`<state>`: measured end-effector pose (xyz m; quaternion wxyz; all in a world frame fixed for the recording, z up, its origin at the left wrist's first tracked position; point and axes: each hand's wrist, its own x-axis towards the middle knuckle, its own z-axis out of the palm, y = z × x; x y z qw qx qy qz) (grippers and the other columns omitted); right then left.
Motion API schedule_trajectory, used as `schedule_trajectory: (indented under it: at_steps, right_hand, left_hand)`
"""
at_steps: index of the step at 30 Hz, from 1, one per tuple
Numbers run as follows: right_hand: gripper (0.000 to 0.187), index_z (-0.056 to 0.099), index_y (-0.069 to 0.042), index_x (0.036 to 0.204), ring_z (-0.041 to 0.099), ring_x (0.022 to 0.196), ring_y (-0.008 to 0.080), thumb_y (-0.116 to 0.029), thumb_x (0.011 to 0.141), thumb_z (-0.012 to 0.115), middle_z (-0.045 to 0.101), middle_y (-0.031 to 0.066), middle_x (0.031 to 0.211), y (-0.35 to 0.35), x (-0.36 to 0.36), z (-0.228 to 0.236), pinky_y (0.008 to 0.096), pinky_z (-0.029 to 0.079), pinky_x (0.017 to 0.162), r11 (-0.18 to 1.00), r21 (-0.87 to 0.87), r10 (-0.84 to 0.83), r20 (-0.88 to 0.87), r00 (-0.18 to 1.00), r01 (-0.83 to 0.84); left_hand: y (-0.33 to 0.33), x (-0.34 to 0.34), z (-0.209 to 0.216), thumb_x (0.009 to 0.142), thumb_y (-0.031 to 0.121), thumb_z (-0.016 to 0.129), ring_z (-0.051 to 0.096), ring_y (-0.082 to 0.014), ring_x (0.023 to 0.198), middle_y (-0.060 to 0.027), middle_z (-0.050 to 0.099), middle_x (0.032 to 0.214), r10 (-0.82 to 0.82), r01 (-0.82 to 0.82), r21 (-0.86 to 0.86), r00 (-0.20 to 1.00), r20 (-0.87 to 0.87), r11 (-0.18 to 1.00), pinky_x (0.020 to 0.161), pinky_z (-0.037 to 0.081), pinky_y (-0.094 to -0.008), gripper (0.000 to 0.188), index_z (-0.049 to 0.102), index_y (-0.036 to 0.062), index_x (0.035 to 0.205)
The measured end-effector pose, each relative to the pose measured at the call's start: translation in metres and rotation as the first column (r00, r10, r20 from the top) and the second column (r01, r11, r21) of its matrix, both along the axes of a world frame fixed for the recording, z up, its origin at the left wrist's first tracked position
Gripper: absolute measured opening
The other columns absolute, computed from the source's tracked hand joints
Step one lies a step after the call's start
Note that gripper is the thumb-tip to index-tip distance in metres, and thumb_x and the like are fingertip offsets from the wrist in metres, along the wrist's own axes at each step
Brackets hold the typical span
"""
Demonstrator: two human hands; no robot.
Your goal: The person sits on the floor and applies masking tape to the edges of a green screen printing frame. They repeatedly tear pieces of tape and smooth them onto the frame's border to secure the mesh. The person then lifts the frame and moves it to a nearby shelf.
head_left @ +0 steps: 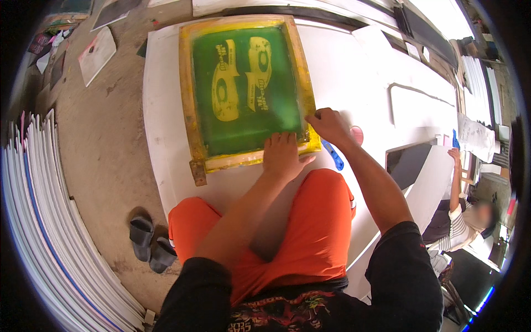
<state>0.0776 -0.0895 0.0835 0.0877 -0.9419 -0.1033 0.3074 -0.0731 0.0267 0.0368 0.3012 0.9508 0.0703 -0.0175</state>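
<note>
A screen printing frame (185, 83) of wood with yellow edging lies on a white sheet in front of me. Its green mesh (243, 135) carries yellow stencil shapes with lettering. My left hand (285, 157) rests over the near rail toward the right corner, its fingers flat and thumb out to the side. At the right rail, just above that corner, my right hand (330, 126) is closed with its fingertips against the edge; what they pinch is hidden. A blue cutter knife (333, 155) lies beside the near right corner, and a pinkish round object (357, 135) sits beyond my right wrist.
I sit on the white sheet (166, 138). Many stacked sheets (44, 221) stand at the left, with dark sandals (141, 238) on the floor. Another person (462, 221) is at the right, one arm raised by leaning boards. A dark panel (406, 163) lies nearer.
</note>
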Motion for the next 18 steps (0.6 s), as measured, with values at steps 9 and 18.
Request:
schedule_trajectory:
  at_steps: [9,18]
  right_hand:
    - [0.066,0.076,0.002,0.098,0.075,0.093,0.0369,-0.063,0.086,0.069,0.076,0.021,0.094,0.015,-0.008,-0.002,0.0464,0.061,0.08,0.98,-0.175,0.097,-0.018,0.995,-0.099]
    - [0.056,0.075,0.001,0.102,0.076,0.095,0.0354,-0.048,0.077,0.078,0.076,0.0191,0.1,0.008,-0.008,-0.02,0.045,0.062,0.082,0.976,-0.18,0.127,0.014,0.992,-0.123]
  left_hand:
    - [-0.056,0.012,-0.024,0.081,0.049,0.081,0.06,-0.0333,0.102,-0.0108,0.067,0.103,0.122,-0.122,0.027,0.992,0.014,0.992,0.088,0.045,-0.048,0.056,0.068,0.0042,0.112]
    - [-0.05,0.007,-0.033,0.079,0.042,0.084,0.061,-0.0335,0.101,-0.0131,0.068,0.103,0.094,-0.088,-0.067,0.99,0.102,0.994,0.093,0.047,-0.0465,0.054,0.067,0.0032,0.112]
